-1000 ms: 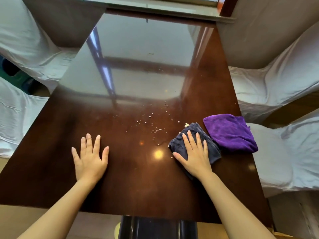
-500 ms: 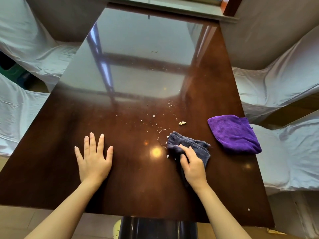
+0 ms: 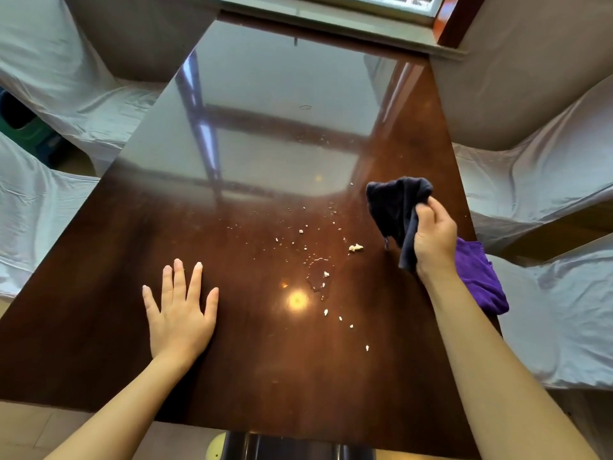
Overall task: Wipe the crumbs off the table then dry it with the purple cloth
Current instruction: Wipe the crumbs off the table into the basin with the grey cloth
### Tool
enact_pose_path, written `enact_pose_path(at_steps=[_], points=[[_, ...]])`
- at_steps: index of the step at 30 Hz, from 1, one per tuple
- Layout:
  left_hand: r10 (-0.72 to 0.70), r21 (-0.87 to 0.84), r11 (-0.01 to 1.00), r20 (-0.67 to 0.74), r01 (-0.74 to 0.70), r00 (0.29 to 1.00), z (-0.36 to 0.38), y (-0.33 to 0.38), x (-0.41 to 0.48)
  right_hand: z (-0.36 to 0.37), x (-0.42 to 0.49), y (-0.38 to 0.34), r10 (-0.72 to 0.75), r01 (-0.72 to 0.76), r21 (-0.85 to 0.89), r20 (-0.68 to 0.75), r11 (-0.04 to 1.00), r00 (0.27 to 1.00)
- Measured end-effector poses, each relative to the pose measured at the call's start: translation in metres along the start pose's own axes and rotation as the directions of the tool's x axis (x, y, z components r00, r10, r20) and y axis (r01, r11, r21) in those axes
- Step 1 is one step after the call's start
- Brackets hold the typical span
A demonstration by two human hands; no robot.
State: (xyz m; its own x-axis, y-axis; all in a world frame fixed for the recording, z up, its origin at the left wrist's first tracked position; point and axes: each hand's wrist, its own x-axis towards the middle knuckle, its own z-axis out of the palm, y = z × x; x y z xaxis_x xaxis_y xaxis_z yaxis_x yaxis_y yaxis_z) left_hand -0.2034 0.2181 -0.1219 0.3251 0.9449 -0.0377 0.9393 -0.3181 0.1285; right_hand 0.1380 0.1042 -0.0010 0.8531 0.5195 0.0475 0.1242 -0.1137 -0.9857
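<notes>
My right hand (image 3: 434,239) grips a dark grey cloth (image 3: 394,209) and holds it in the air above the right side of the glossy brown table (image 3: 232,376). Pale crumbs (image 3: 355,248) lie scattered over the middle of the table, left of the cloth, beside a small wet patch (image 3: 318,282). The purple cloth (image 3: 481,280) lies at the table's right edge, partly hidden behind my right wrist. My left hand (image 3: 180,312) rests flat on the table with fingers spread, holding nothing.
Chairs draped in white covers stand on the left (image 3: 49,104) and on the right (image 3: 547,180) of the table. A window sill (image 3: 365,18) runs along the far end. The table's dark pedestal (image 3: 292,448) shows below the near edge.
My right hand has closed on the dark grey cloth and lifted it off the table, up and to the right. More crumbs show where the cloth lay. My left hand has stayed put.
</notes>
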Motion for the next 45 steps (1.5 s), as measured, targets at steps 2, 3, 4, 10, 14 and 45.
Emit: enact_pose_path(at_steps=[2,3,4,10,14,45], points=[[0.002,-0.003,1.000,-0.002,-0.002,1.000,0.000,0.000,-0.001,0.019,0.023,0.004,-0.118,0.118,-0.104,0.011,0.987,0.993],[0.001,-0.004,1.000,-0.005,-0.001,1.000,0.001,0.001,-0.002,0.029,0.033,0.008,-0.172,0.174,-0.182,0.024,0.968,0.985],[-0.002,-0.004,1.000,-0.007,0.002,1.000,0.001,0.001,-0.002,0.038,0.042,0.015,-0.211,0.216,-0.256,0.048,0.942,0.976],[-0.005,-0.003,1.000,-0.003,0.005,1.000,-0.001,0.002,-0.002,0.081,0.067,0.072,-0.029,0.412,-0.637,0.522,0.652,0.853],[0.009,0.008,1.000,0.000,-0.009,1.000,-0.002,0.002,-0.003,0.093,0.072,0.091,0.143,0.436,-0.771,0.551,0.465,0.822],[0.007,-0.017,1.000,-0.013,-0.007,1.000,0.001,0.002,-0.002,0.061,-0.095,0.082,0.061,0.690,-0.532,0.811,0.490,0.582]])
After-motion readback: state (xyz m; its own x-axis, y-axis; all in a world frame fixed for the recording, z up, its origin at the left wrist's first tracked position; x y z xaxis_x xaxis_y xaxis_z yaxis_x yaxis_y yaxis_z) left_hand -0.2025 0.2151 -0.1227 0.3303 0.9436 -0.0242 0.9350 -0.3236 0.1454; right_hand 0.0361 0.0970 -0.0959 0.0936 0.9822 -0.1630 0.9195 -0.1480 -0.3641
